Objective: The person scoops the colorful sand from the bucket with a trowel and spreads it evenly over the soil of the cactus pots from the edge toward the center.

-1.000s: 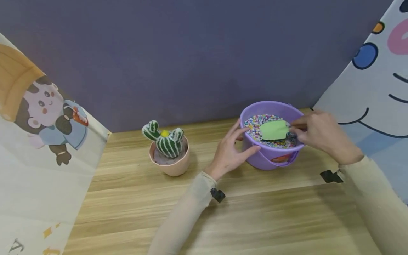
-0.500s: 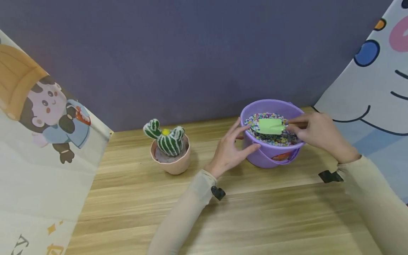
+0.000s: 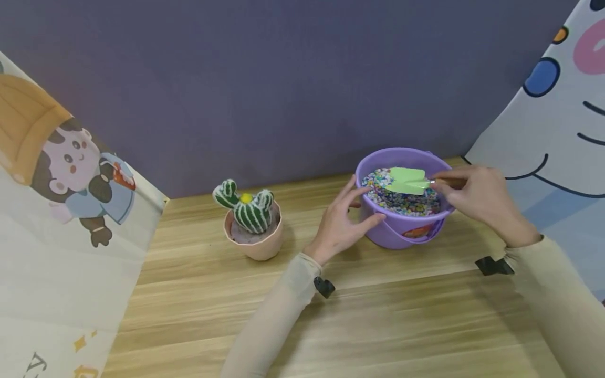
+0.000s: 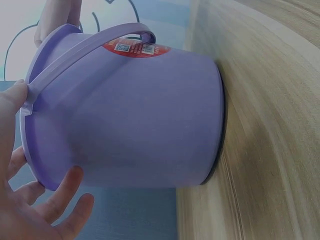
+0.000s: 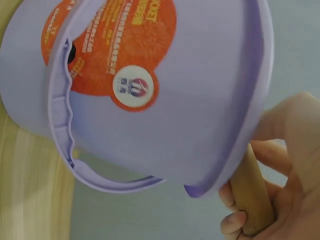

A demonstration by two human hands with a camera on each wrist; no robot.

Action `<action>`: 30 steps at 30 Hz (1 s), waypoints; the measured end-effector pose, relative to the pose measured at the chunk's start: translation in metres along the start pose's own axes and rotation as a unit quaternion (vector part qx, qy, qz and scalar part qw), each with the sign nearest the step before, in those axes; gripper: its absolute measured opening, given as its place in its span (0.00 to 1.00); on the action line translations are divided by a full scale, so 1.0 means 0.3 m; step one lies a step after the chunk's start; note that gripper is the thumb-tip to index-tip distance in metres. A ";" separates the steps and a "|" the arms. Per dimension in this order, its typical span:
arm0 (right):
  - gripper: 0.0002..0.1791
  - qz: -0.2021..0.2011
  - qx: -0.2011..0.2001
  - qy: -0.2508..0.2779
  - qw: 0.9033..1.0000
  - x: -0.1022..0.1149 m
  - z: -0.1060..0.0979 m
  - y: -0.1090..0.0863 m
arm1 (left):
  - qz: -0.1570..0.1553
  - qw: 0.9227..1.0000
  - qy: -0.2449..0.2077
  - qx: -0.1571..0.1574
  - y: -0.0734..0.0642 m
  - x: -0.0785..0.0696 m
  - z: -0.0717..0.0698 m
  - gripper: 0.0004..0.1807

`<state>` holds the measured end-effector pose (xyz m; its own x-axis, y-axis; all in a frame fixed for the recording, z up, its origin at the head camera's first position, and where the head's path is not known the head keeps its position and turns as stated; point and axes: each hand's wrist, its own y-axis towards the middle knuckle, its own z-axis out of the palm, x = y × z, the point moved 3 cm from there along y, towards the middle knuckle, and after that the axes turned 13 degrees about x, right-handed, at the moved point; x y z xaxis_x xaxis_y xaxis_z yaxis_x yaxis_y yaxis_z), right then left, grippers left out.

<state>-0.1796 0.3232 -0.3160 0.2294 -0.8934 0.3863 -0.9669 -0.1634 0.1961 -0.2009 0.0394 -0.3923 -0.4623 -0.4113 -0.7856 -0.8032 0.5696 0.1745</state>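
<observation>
A purple bucket [image 3: 399, 233] holds small multicoloured beads [image 3: 397, 202]. My left hand [image 3: 337, 228] grips its left side, with the thumb on the front rim and a finger reaching over the rim. In the left wrist view, two other fingers lie against the outer wall. With my right hand [image 3: 477, 194] I hold a small trowel by its wooden handle [image 5: 252, 195] at the bucket's right rim. The light green trowel blade [image 3: 407, 177] slants over the beads inside the bucket, its tip toward the left. In the right wrist view the bucket wall hides the blade.
A knitted cactus [image 3: 252, 216] in a peach pot [image 3: 261, 249] stands on the wooden table [image 3: 189, 299] to the left. The bucket's carrying handle [image 4: 85, 52] hangs at its front. A dark panel [image 3: 283, 94] rises behind, with printed cartoon boards at both sides.
The trowel blade has shifted toward the back of the bucket and tipped, so its hollow shape now shows. The right hand turned with it. The left hand stayed on the rim.
</observation>
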 end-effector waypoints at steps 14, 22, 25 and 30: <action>0.17 0.022 0.015 0.011 1.000 -0.041 -0.034 -0.032 | 0.006 1.000 -0.015 -0.004 0.004 0.005 0.007 0.41; 0.17 0.016 0.016 0.005 1.000 -0.038 -0.028 -0.031 | 0.010 1.000 -0.021 -0.011 -0.005 0.019 0.003 0.41; 0.17 0.016 0.018 0.001 1.000 -0.038 -0.027 -0.033 | 0.016 1.000 -0.018 -0.011 -0.005 0.022 0.008 0.41; 0.17 0.028 0.015 0.009 0.999 -0.045 -0.031 -0.036 | 0.018 1.000 -0.001 -0.013 0.001 0.018 0.009 0.41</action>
<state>-0.1713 0.3408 -0.3148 0.1761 -0.8939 0.4123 -0.9812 -0.1258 0.1463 -0.2025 0.0392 -0.3980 -0.4912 -0.3896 -0.7790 -0.7950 0.5660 0.2183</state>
